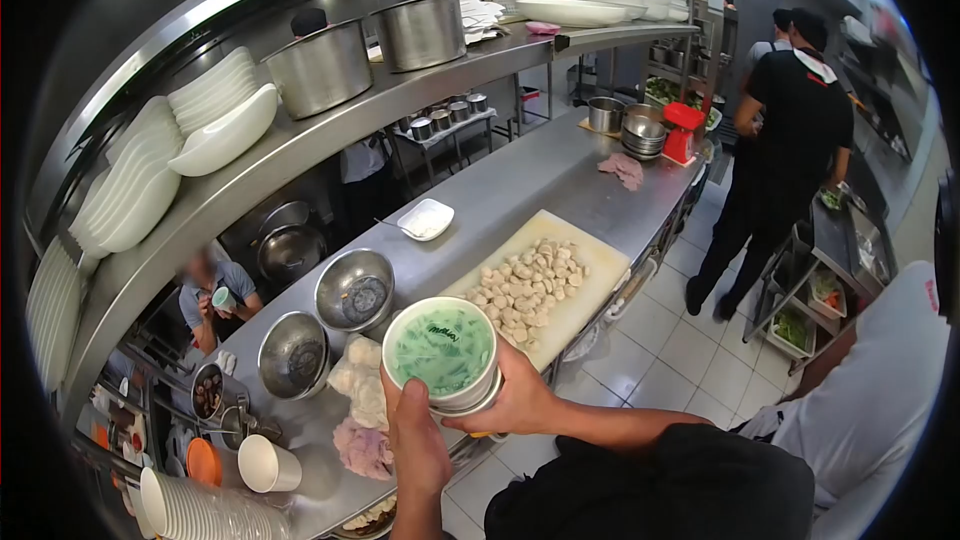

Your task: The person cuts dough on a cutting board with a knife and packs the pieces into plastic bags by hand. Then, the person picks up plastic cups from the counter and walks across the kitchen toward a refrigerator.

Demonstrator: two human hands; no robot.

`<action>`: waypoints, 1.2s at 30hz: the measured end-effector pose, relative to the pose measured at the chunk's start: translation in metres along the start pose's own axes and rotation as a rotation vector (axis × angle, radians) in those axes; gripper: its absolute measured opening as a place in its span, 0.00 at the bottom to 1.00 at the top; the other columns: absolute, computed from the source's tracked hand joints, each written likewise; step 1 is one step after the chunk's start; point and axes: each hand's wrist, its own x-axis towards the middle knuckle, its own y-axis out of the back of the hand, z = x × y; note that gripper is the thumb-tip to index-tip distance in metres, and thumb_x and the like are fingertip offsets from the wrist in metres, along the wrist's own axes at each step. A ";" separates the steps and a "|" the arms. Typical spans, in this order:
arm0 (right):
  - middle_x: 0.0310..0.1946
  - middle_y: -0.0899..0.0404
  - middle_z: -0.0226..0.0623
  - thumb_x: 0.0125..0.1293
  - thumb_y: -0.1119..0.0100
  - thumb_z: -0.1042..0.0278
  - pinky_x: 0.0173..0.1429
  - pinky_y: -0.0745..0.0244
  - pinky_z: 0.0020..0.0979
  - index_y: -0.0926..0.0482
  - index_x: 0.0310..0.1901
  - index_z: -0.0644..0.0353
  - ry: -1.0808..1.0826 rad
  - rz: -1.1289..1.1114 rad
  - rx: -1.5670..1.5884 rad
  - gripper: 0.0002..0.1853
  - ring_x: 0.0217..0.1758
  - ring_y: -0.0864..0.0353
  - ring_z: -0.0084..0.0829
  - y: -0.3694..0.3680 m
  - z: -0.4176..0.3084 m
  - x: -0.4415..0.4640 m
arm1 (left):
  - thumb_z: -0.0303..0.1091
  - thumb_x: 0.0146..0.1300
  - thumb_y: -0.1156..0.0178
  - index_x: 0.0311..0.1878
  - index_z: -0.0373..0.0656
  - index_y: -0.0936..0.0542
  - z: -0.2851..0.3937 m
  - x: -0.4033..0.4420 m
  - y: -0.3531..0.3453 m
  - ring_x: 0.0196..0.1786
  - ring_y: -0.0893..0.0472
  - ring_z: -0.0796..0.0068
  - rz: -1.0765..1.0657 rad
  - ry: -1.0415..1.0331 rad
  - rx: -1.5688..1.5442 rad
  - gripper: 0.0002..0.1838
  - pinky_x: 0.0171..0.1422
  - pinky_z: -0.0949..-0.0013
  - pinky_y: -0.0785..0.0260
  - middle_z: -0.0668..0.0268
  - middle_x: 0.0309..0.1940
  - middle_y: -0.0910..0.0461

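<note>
Cup (465, 402) with green top (440, 348), upright, near edge of table (515, 175). Both hands on it: left hand (415, 440) half-curled at one side, thumb against wall; right hand (525, 392) wraps other side, fingers partly hidden. Probably light to moderate, wall slightly squeezable, smooth, could slip or dent if pinched hard; best hold is low around wall, under rim, kept level. Just beyond: cutting board (590, 265) with pale pieces (525, 290), metal bowl (355, 290) beside. Farther: white dish (427, 220), red scale (683, 130), person in black (795, 130).
</note>
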 end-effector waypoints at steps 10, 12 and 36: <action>0.59 0.25 0.45 0.42 0.19 0.64 0.66 0.30 0.37 0.36 0.67 0.64 -0.026 0.007 -0.019 0.49 0.63 0.25 0.37 0.006 0.000 -0.005 | 0.48 0.68 0.45 0.72 0.39 0.40 -0.007 0.000 0.000 0.68 0.34 0.69 -0.014 0.035 -0.004 0.35 0.75 0.64 0.49 0.60 0.64 0.32; 0.59 0.25 0.45 0.42 0.19 0.64 0.66 0.30 0.37 0.36 0.67 0.64 -0.023 0.004 -0.028 0.49 0.63 0.25 0.37 0.007 0.000 -0.006 | 0.47 0.68 0.46 0.72 0.38 0.40 -0.008 -0.002 0.000 0.68 0.34 0.69 -0.011 0.045 0.000 0.34 0.75 0.64 0.50 0.60 0.64 0.32; 0.57 0.23 0.42 0.42 0.18 0.70 0.62 0.26 0.36 0.34 0.63 0.64 -0.107 -0.380 0.125 0.46 0.59 0.21 0.35 -0.122 0.096 -0.030 | 0.49 0.74 0.50 0.68 0.40 0.32 -0.017 -0.054 0.109 0.66 0.31 0.73 0.482 -0.123 -0.065 0.28 0.74 0.67 0.46 0.62 0.60 0.26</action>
